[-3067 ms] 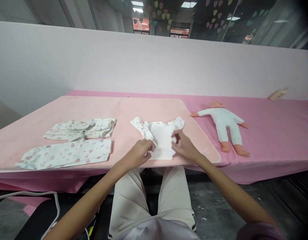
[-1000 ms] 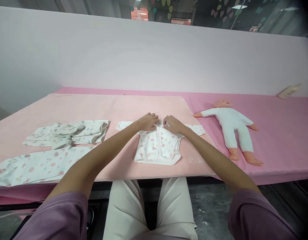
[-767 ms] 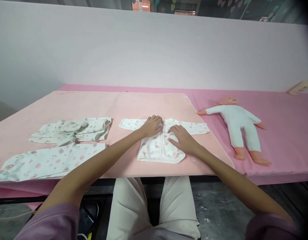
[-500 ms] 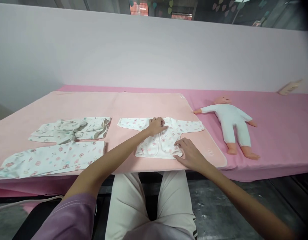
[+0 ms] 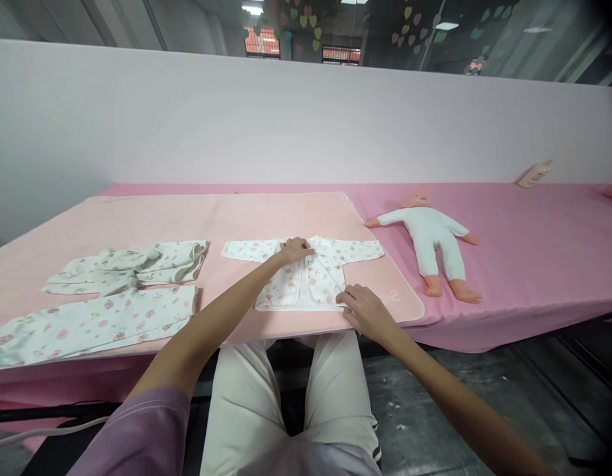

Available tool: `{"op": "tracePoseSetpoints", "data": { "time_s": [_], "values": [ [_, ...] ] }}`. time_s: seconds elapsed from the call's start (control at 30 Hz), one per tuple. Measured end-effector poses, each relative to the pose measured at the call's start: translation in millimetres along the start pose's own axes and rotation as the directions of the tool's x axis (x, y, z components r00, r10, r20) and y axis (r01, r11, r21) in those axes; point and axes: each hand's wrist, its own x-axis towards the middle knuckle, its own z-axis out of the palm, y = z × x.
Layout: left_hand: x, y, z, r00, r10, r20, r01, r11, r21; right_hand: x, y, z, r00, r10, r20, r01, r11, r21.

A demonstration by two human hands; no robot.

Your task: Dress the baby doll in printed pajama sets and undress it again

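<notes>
A small white baby jacket (image 5: pixel 328 277) with a pink print lies spread flat, sleeves stretched out to both sides. Its front panels are parted, and the plain white inside shows between them. At the neckline my left hand (image 5: pixel 296 250) has its fingers curled onto the cloth, with the thumb pointing right along the panel edge; its fingertips are partly hidden. My right hand (image 5: pixel 368 312) pinches the lower right corner of the jacket by the hem.
Under the jacket is a peach mat (image 5: pixel 280 211) on a pink sheet (image 5: pixel 534 251). Folded printed baby clothes (image 5: pixel 131 264) and printed baby trousers (image 5: pixel 102 320) lie on the left. To the right rests a baby doll (image 5: pixel 432 231) in white; a bottle (image 5: pixel 534 173) leans against the wall.
The front panels now lie further apart, the right one drawn outward. Both hands stay at about the same places on the jacket. The camera view has shifted right and up.
</notes>
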Motion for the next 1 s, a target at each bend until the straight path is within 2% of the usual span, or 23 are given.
{"op": "tracePoseSetpoints", "data": {
  "time_s": [0.17, 0.3, 0.43, 0.53, 0.63, 0.73, 0.8, 0.87, 1.0],
  "values": [
    [-1, -12, -0.3, 1.000, 0.029, 0.011, -0.027, 0.982, -0.185, 16, -22, -10, 0.999, 0.036, -0.008, -0.036, 0.999, -0.008],
    [0, -15, 5.6, 1.000, 0.021, -0.010, -0.023, 0.940, -0.342, 47, -41, 1, 0.993, 0.097, 0.067, -0.096, 0.995, -0.015],
    [-1, -11, 8.8, 0.999, 0.011, -0.052, -0.028, 0.940, -0.341, 82, -46, 15, 0.956, 0.184, 0.229, -0.164, 0.981, -0.103],
    [-5, -9, 10.7, 0.995, 0.029, -0.096, -0.058, 0.947, -0.316, 99, -49, 16, 0.939, 0.120, 0.324, -0.075, 0.986, -0.147],
    [-11, -9, 11.5, 0.989, 0.054, -0.135, -0.091, 0.954, -0.287, 103, -55, 14, 0.951, 0.041, 0.306, -0.003, 0.992, -0.122],
    [-17, -10, 6.6, 0.985, 0.076, -0.154, -0.115, 0.958, -0.262, 99, -60, 13, 0.961, 0.033, 0.273, -0.012, 0.997, -0.081],
    [-27, -11, -0.7, 0.983, 0.101, -0.153, -0.136, 0.962, -0.235, 94, -61, 12, 0.964, 0.035, 0.263, -0.033, 0.999, -0.013],
    [-46, -13, -9.5, 0.967, 0.173, -0.187, -0.198, 0.972, -0.129, 90, -59, 11, 0.973, 0.040, 0.229, -0.062, 0.994, 0.091],
    [-117, -25, -19.0, 0.885, 0.382, -0.266, -0.344, 0.922, 0.178, 92, -46, 9, 0.989, 0.099, 0.111, -0.123, 0.962, 0.244]
  ]
}}
